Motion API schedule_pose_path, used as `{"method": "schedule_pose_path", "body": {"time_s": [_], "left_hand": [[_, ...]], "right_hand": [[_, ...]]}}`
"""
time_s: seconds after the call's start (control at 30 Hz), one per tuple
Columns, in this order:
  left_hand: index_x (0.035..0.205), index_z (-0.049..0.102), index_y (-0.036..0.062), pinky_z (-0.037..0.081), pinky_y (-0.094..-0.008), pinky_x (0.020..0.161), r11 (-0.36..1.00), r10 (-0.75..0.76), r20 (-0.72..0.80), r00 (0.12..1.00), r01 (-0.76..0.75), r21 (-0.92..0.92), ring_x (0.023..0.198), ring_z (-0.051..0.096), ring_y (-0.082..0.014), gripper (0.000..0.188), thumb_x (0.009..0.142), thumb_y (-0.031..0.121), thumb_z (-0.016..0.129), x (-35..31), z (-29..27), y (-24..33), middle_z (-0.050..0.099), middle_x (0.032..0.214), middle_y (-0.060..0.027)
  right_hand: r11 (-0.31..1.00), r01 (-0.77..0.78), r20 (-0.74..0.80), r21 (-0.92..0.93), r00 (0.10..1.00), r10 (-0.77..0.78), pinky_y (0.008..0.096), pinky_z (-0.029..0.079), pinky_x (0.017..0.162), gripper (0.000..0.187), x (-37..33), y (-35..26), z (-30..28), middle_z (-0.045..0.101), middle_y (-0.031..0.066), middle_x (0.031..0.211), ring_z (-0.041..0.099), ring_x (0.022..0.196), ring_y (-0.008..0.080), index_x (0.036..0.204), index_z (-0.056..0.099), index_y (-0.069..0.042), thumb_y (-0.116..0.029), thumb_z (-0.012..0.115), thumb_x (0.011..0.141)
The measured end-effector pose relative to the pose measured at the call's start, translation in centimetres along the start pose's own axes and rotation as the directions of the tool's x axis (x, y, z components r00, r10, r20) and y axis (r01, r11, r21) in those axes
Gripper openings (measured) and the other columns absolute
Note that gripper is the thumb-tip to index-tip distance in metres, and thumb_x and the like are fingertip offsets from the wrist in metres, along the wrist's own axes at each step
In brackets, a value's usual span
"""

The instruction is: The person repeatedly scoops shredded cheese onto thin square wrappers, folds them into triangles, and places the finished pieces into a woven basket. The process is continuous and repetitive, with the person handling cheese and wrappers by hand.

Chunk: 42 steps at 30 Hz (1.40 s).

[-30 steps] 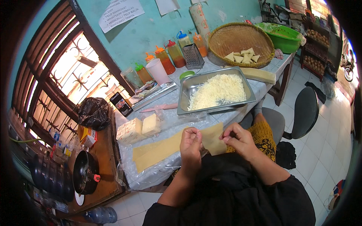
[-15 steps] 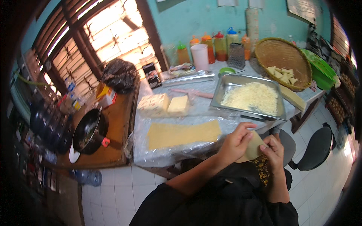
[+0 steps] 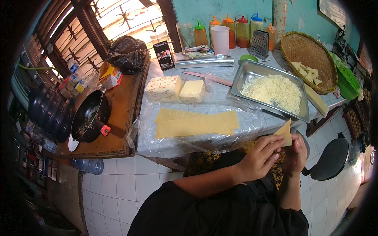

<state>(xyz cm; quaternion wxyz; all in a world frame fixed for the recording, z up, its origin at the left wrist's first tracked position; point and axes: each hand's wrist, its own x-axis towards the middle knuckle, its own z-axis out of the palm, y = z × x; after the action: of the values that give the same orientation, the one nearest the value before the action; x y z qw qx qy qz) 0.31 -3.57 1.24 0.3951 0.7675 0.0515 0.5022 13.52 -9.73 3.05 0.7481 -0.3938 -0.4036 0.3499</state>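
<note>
While flat and wide a second ago, now bent into a pointed shape: dough piece (image 3: 285, 132). Lifted off to the right too, up over the lap, just below the tray (image 3: 244, 74) corner. Folding well under way, by the look of it.

Left hand (image 3: 262, 157): half closed, fingertips pinching the lower edge of the dough piece. Right hand (image 3: 296, 153): curled round the other side, holding on too, partly hidden behind the left.

Now for counting. On the plastic-covered table (image 3: 252, 122):
- two long dough strips (image 3: 197, 124), lying flat, one partly over the other
- two cheese blocks (image 3: 179, 88), side by side and touching
- one tray, full of grated cheese
- one pink knife (image 3: 208, 78) between blocks and tray
- one basket (image 3: 307, 51) with about six folded triangles inside
- about six sauce bottles (image 3: 228, 25) along the wall, hard to count for sure
- one white cup (image 3: 219, 39) and one grater (image 3: 260, 44) close by the bottles

Off to the left, on the wooden bench: one black pan (image 3: 88, 116).
</note>
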Motion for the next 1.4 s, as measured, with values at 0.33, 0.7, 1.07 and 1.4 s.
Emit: {"method": "schedule_pose_path", "body": {"time_s": [0.33, 0.7, 1.07, 1.4], "left_hand": [[0.119, 0.053, -0.0017, 0.041, -0.0375, 0.092, 0.999, -0.005, 0.021, 1.0, 0.004, 0.038, 0.108, 0.05, -0.0313, 0.037, 0.082, -0.001, 0.055, 0.2, -0.8, -0.2, 0.051, 0.117, -0.0164], [0.108, 0.059, 0.0027, 0.044, -0.0371, 0.088, 0.994, -0.016, 0.02, 1.0, 0.014, 0.109, 0.102, 0.055, -0.0309, 0.028, 0.08, -0.001, 0.058, 0.3, -1.5, -0.5, 0.057, 0.11, -0.0146], [0.106, 0.06, 0.0039, 0.044, -0.036, 0.087, 0.993, -0.042, 0.017, 0.999, 0.04, 0.111, 0.101, 0.056, -0.0295, 0.026, 0.081, 0.0, 0.059, 0.1, -1.6, -0.5, 0.058, 0.11, -0.0134], [0.104, 0.061, 0.0053, 0.045, -0.0363, 0.084, 0.988, -0.036, 0.02, 0.999, 0.033, 0.149, 0.098, 0.057, -0.0298, 0.024, 0.081, 0.0, 0.058, 0.2, -1.8, -0.3, 0.059, 0.111, -0.0129]], "right_hand": [[0.991, 0.029, 0.028, -0.132, 0.999, -0.025, 0.0277, 0.039, 0.077, 0.022, 0.1, 0.7, -1.2, 0.056, 0.0085, 0.087, 0.053, 0.083, 0.017, 0.085, 0.054, 0.001, -0.019, 0.052, 0.079], [0.963, 0.008, 0.084, -0.271, 0.996, 0.015, 0.023, 0.039, 0.074, 0.006, 0.2, 0.7, -0.9, 0.052, 0.0015, 0.083, 0.049, 0.081, 0.0103, 0.08, 0.054, -0.001, -0.002, 0.055, 0.074], [0.976, -0.037, 0.131, -0.216, 0.989, 0.067, 0.0221, 0.04, 0.07, 0.004, -0.1, 0.7, -0.6, 0.055, 0.0024, 0.082, 0.051, 0.078, 0.0096, 0.078, 0.053, -0.001, 0.0, 0.056, 0.076], [0.932, 0.039, 0.114, -0.36, 0.993, 0.003, 0.0239, 0.039, 0.061, 0.006, -0.1, 0.7, -0.3, 0.053, 0.0024, 0.073, 0.05, 0.07, 0.0099, 0.071, 0.053, -0.001, -0.002, 0.059, 0.074]]}}
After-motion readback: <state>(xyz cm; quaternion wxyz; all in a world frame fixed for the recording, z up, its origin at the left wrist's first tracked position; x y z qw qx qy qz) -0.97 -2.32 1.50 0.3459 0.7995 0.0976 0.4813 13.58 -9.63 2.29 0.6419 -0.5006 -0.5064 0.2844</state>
